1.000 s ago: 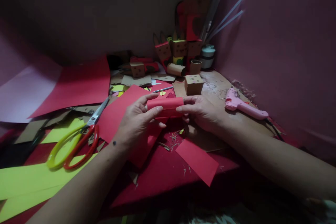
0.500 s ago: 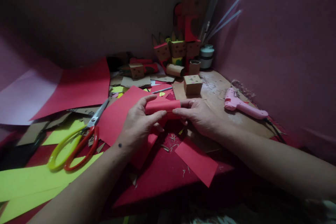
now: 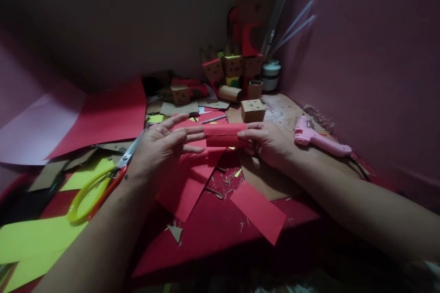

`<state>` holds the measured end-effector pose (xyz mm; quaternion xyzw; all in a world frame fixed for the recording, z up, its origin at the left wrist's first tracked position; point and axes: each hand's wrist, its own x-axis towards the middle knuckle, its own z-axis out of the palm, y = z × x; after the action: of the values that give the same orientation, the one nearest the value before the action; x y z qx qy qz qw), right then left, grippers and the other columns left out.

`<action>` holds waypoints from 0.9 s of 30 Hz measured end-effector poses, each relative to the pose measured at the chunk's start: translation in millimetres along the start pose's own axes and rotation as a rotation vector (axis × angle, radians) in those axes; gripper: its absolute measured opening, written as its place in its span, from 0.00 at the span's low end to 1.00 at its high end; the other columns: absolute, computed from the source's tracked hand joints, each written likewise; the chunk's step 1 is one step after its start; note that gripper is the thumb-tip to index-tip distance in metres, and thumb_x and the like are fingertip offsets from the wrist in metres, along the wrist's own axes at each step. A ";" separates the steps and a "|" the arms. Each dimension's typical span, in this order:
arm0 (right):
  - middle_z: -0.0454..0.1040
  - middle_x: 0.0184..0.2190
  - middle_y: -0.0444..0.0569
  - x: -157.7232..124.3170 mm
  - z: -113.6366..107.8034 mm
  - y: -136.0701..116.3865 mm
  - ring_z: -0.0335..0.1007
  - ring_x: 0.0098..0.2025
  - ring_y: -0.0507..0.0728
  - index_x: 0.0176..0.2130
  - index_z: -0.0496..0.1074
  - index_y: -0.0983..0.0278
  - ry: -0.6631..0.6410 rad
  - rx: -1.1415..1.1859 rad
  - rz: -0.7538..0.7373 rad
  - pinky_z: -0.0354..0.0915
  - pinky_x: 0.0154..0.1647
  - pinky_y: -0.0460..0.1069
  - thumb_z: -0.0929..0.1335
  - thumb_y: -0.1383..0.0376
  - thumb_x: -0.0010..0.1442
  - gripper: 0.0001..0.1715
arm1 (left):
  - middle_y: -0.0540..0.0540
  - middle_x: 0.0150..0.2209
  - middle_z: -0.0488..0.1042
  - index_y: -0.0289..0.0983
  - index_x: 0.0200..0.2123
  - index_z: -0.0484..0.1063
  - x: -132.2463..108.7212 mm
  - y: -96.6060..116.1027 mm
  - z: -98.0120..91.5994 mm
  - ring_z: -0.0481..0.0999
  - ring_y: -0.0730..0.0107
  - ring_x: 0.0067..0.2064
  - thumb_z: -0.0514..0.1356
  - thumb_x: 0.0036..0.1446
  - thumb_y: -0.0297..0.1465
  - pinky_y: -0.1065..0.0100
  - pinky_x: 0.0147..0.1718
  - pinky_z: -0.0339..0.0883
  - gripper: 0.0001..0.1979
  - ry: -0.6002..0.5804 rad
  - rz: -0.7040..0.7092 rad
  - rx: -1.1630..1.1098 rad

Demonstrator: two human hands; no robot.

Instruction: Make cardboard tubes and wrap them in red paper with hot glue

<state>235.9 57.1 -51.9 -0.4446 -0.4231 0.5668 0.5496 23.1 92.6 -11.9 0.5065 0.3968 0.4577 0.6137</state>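
Observation:
A red paper tube (image 3: 223,136) with a lengthwise seam is held level between my hands, above the table. My right hand (image 3: 270,143) pinches its right end, thumb on the front by the seam and index finger at the end opening. My left hand (image 3: 156,149) holds the left end on its middle fingers; their tips are hidden in or behind the tube. Its other fingers are spread and the thumb is off the paper. Red paper (image 3: 187,187) lies below, and a red rectangle of paper (image 3: 259,213) lies nearer me.
Scissors (image 3: 91,190) lie at left beside yellow paper (image 3: 34,240). A pink glue gun (image 3: 321,137) rests on cardboard at right. A small cardboard box (image 3: 253,111) with a drawn face stands behind my hands. Cardboard figures (image 3: 233,66) and a lidded jar (image 3: 271,75) stand at the back.
The tube has moved slightly right and turned so its seam faces me. My left hand has shifted left, its thumb has come off the tube and its fingers have straightened.

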 end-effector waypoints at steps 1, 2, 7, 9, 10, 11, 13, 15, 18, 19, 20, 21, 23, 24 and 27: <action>0.62 0.15 0.41 0.4 -0.7 -0.3 0.52 0.16 0.46 0.24 0.71 0.67 0.005 0.001 -0.003 0.46 0.16 0.44 0.70 0.69 0.45 0.03 | 0.37 0.38 0.81 0.31 0.53 0.64 0.6 0.5 -1.9 0.81 0.63 0.32 0.60 0.53 0.21 0.67 0.27 0.78 0.23 0.023 0.022 0.021; 0.62 0.15 0.41 0.7 -1.0 -0.4 0.52 0.16 0.46 0.24 0.71 0.67 0.008 0.006 0.000 0.47 0.16 0.44 0.70 0.69 0.45 0.04 | 0.36 0.40 0.81 0.32 0.53 0.64 0.9 0.4 -3.3 0.81 0.62 0.33 0.61 0.54 0.22 0.66 0.28 0.78 0.23 0.040 0.039 0.042; 0.63 0.15 0.41 -1.3 0.9 0.5 0.53 0.17 0.47 0.25 0.72 0.66 -0.003 -0.008 -0.005 0.48 0.18 0.45 0.70 0.68 0.45 0.03 | 0.47 0.29 0.78 0.31 0.49 0.68 -2.2 -5.7 2.7 0.74 0.76 0.23 0.68 0.49 0.28 0.78 0.20 0.66 0.23 0.088 0.072 0.122; 0.63 0.15 0.41 -3.3 1.7 1.0 0.53 0.18 0.47 0.26 0.73 0.66 -0.032 -0.034 -0.022 0.47 0.18 0.45 0.70 0.68 0.46 0.03 | 0.54 0.24 0.73 0.33 0.49 0.69 -4.5 -8.0 8.0 0.66 0.83 0.18 0.69 0.47 0.28 0.79 0.17 0.59 0.25 0.083 0.049 0.125; 0.64 0.16 0.41 -4.1 1.9 1.4 0.52 0.18 0.47 0.27 0.75 0.66 -0.055 -0.040 -0.026 0.47 0.19 0.45 0.70 0.68 0.46 0.03 | 0.55 0.23 0.71 0.33 0.49 0.69 -5.5 -8.7 10.0 0.64 0.83 0.17 0.70 0.46 0.28 0.79 0.16 0.58 0.26 0.072 0.028 0.121; 0.65 0.17 0.42 -4.6 1.8 1.8 0.52 0.18 0.47 0.28 0.76 0.66 -0.082 -0.041 -0.027 0.47 0.19 0.45 0.70 0.67 0.47 0.05 | 0.56 0.22 0.70 0.34 0.49 0.68 -6.2 -9.2 11.3 0.64 0.83 0.17 0.70 0.45 0.27 0.79 0.16 0.57 0.27 0.061 0.009 0.118; 0.67 0.19 0.42 -4.4 0.9 3.0 0.52 0.19 0.47 0.30 0.77 0.65 -0.129 -0.019 -0.021 0.48 0.20 0.46 0.71 0.66 0.48 0.07 | 0.56 0.21 0.69 0.34 0.49 0.68 -6.5 -9.2 11.9 0.66 0.80 0.19 0.70 0.43 0.26 0.79 0.17 0.58 0.28 0.058 -0.003 0.111; 0.68 0.20 0.43 -3.2 -0.3 4.0 0.54 0.19 0.47 0.31 0.77 0.65 -0.150 0.016 -0.022 0.50 0.21 0.46 0.71 0.65 0.48 0.07 | 0.55 0.21 0.69 0.33 0.48 0.69 -5.7 -8.7 10.5 0.66 0.79 0.19 0.71 0.42 0.26 0.79 0.17 0.58 0.28 0.075 -0.002 0.098; 0.68 0.21 0.43 -1.8 -1.2 3.4 0.56 0.20 0.47 0.31 0.77 0.66 -0.103 0.066 -0.048 0.53 0.22 0.46 0.73 0.64 0.48 0.09 | 0.54 0.22 0.70 0.33 0.47 0.69 -3.3 -8.9 8.4 0.66 0.79 0.19 0.71 0.40 0.25 0.78 0.16 0.57 0.28 0.107 -0.018 0.060; 0.69 0.22 0.43 -2.1 -1.0 2.4 0.57 0.21 0.47 0.33 0.77 0.66 -0.079 0.070 -0.064 0.54 0.23 0.46 0.74 0.64 0.47 0.10 | 0.54 0.22 0.70 0.33 0.47 0.70 -2.6 -9.5 8.3 0.67 0.79 0.19 0.71 0.39 0.25 0.78 0.16 0.58 0.28 0.121 -0.017 0.038; 0.71 0.24 0.44 -2.8 -0.4 1.3 0.58 0.22 0.48 0.34 0.76 0.66 -0.060 0.071 -0.075 0.55 0.23 0.46 0.75 0.64 0.47 0.12 | 0.55 0.23 0.70 0.33 0.46 0.70 -1.9 -10.2 8.4 0.68 0.79 0.20 0.71 0.39 0.24 0.78 0.17 0.60 0.28 0.136 -0.007 0.015; 0.72 0.27 0.45 -3.8 0.6 -0.1 0.60 0.23 0.48 0.36 0.76 0.65 -0.045 0.068 -0.078 0.57 0.24 0.46 0.75 0.64 0.46 0.14 | 0.55 0.23 0.70 0.33 0.46 0.69 -1.4 -11.0 8.7 0.69 0.78 0.20 0.71 0.39 0.23 0.77 0.18 0.61 0.27 0.147 0.004 -0.004; 0.74 0.32 0.46 -6.3 3.1 -2.5 0.65 0.28 0.50 0.38 0.75 0.64 -0.011 0.036 -0.105 0.61 0.28 0.47 0.76 0.63 0.46 0.18 | 0.56 0.24 0.70 0.34 0.44 0.69 -0.7 -12.7 9.5 0.70 0.78 0.21 0.69 0.39 0.21 0.77 0.19 0.64 0.26 0.158 0.017 -0.038; 0.74 0.34 0.46 -7.4 4.7 -3.4 0.67 0.31 0.51 0.38 0.74 0.64 0.019 0.004 -0.138 0.62 0.30 0.47 0.77 0.62 0.45 0.19 | 0.56 0.24 0.70 0.33 0.44 0.69 -0.6 -13.6 9.9 0.70 0.78 0.21 0.69 0.40 0.20 0.77 0.19 0.65 0.25 0.154 0.017 -0.051; 0.71 0.34 0.44 -9.8 9.2 -3.9 0.67 0.33 0.51 0.37 0.72 0.63 0.107 -0.067 -0.226 0.64 0.33 0.47 0.78 0.63 0.43 0.21 | 0.55 0.25 0.70 0.33 0.44 0.69 -1.4 -15.9 11.2 0.71 0.79 0.21 0.68 0.41 0.20 0.78 0.20 0.66 0.24 0.120 0.007 -0.091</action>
<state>228.0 47.5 -45.5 -0.4418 -0.4595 0.4621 0.6165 35.9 87.3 -25.6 0.4511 0.4098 0.5068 0.6097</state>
